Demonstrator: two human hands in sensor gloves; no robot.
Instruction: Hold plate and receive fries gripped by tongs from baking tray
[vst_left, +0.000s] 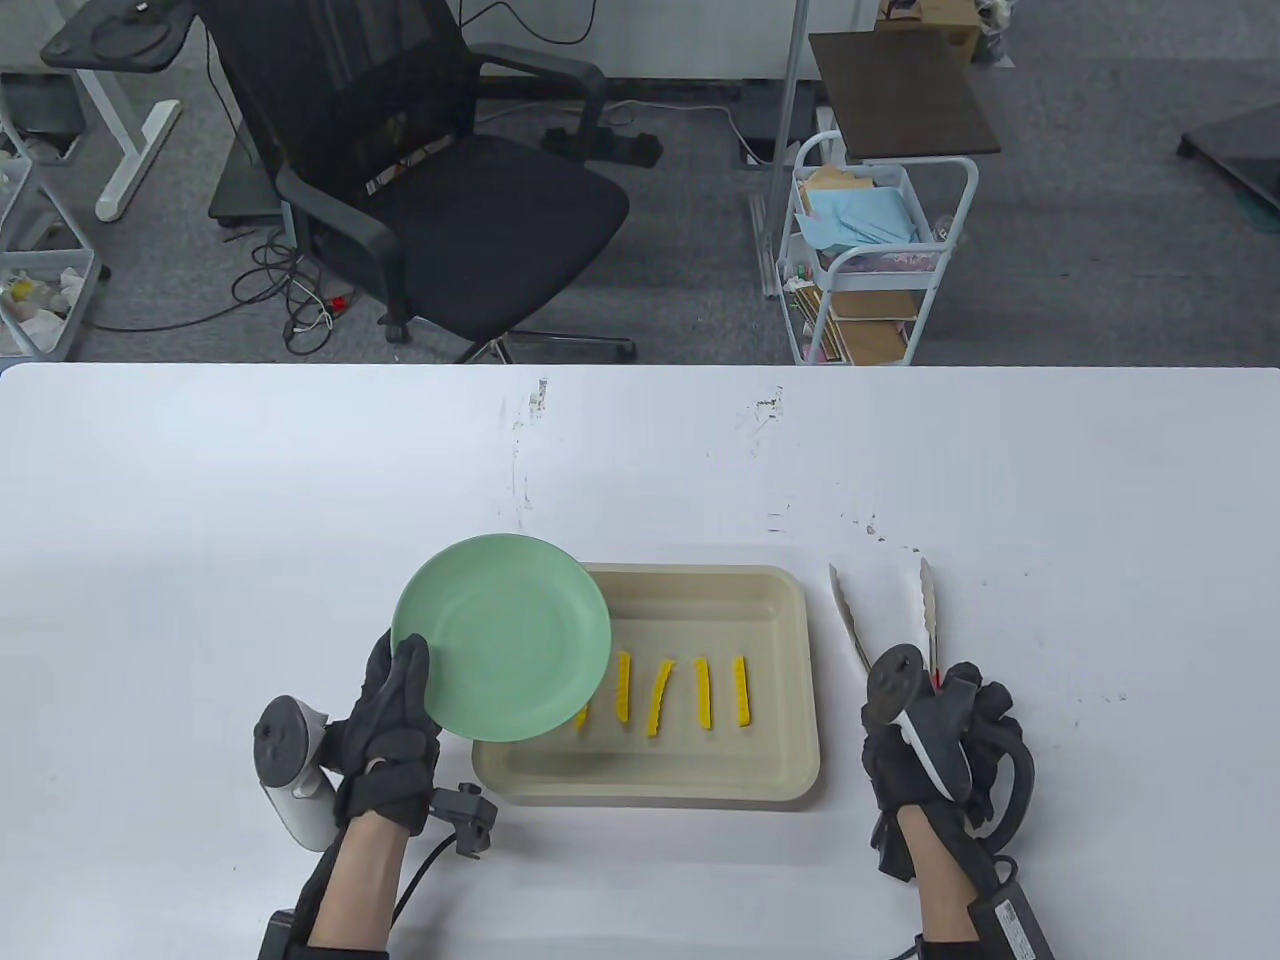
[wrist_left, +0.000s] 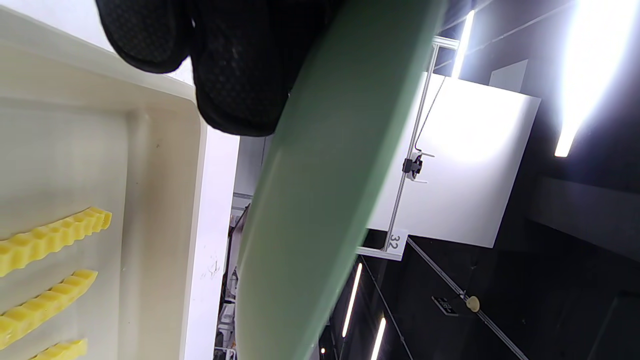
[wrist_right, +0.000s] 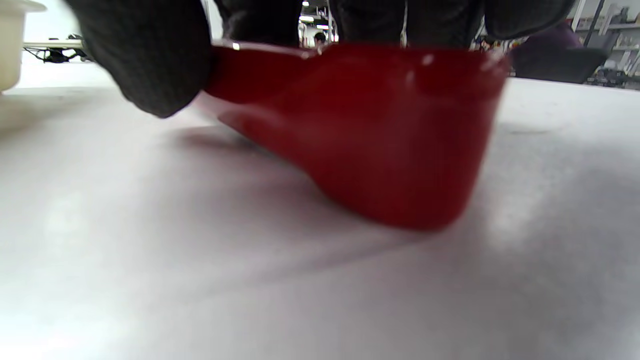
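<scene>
We note a shallow cream rectangular baking tray (vst_left: 790, 620) sitting on the white bench (vst_left: 200, 560), near its front edge and between the two hands. In it lie yellow crinkle-cut fries (vst_left: 660, 697), side by side in a row along the tray floor; four show fully, a fifth peeks out from under the plate at the left end of the row. In the left wrist view the fries (wrist_left: 50, 240) appear as ridged yellow strips on the tray (wrist_left: 165, 200) floor, apart from one another.

The left hand (vst_left: 395, 725) grips a round pale green plate (vst_left: 502, 637) by its near-left rim, thumb on the upper face, fingers (wrist_left: 240, 75) beneath. The plate is held above the tray's left corner, tilted, overlapping the tray. The plate carries nothing. The left wrist view shows the plate (wrist_left: 325, 190) edge-on, close to the camera.

The right hand (vst_left: 940, 745) rests on the bench to the right of the tray, closed around the red handle end of metal tongs (vst_left: 885, 610). The two steel arms of the tongs spread apart and point away from the person, lying just beside the tray's right wall. In the right wrist view the red handle (wrist_right: 380, 135) touches the bench, gloved fingers (wrist_right: 145, 55) wrapped over it. The tongs' tips hold nothing.
</scene>
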